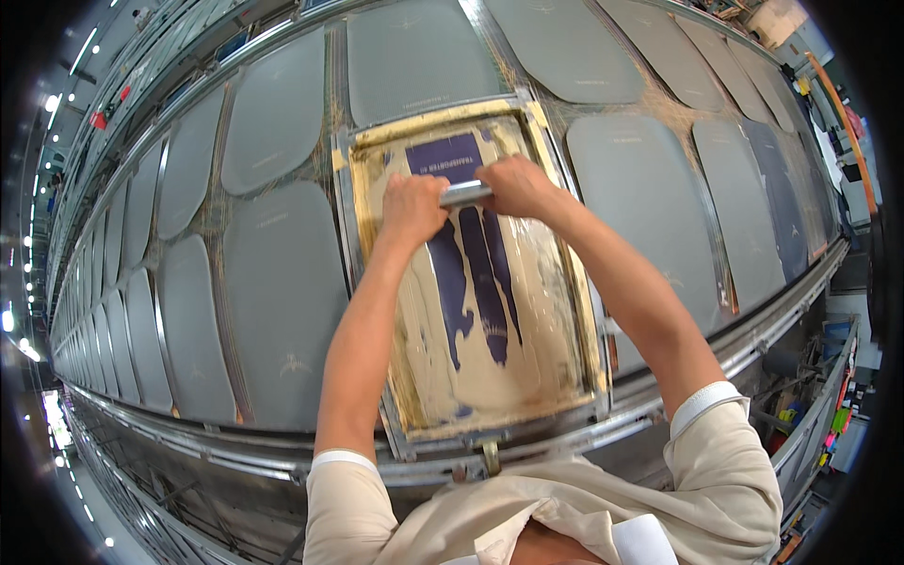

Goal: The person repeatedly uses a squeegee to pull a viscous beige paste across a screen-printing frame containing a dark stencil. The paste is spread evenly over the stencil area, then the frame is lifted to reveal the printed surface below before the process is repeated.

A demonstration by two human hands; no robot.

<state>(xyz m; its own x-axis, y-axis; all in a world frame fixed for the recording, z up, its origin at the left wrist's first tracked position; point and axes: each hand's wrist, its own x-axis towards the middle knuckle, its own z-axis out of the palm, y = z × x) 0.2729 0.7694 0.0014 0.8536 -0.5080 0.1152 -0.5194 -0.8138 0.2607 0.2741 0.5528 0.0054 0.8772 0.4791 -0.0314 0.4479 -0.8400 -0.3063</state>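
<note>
My left hand [412, 209] and my right hand [518, 186] are both closed round the grey metal handle of a squeegee [466, 194], one at each end. The squeegee lies across a rectangular printing screen [539, 115], whose frame has yellowish taped edges. Beige ink [541, 301] coats much of the screen nearer to me. Purple streaks show through it just below the squeegee, and a purple patch [444, 153] with pale lettering shows beyond my hands. My hands hide the squeegee's ends, and its blade cannot be made out.
Grey fabric panels [278, 292] with rounded edges lie in rows along the long table, on both sides of the screen. A dark blue panel [777, 193] lies at the right. A metal rail [556, 441] runs along the near edge. Shelving with colourful items [833, 424] stands at lower right.
</note>
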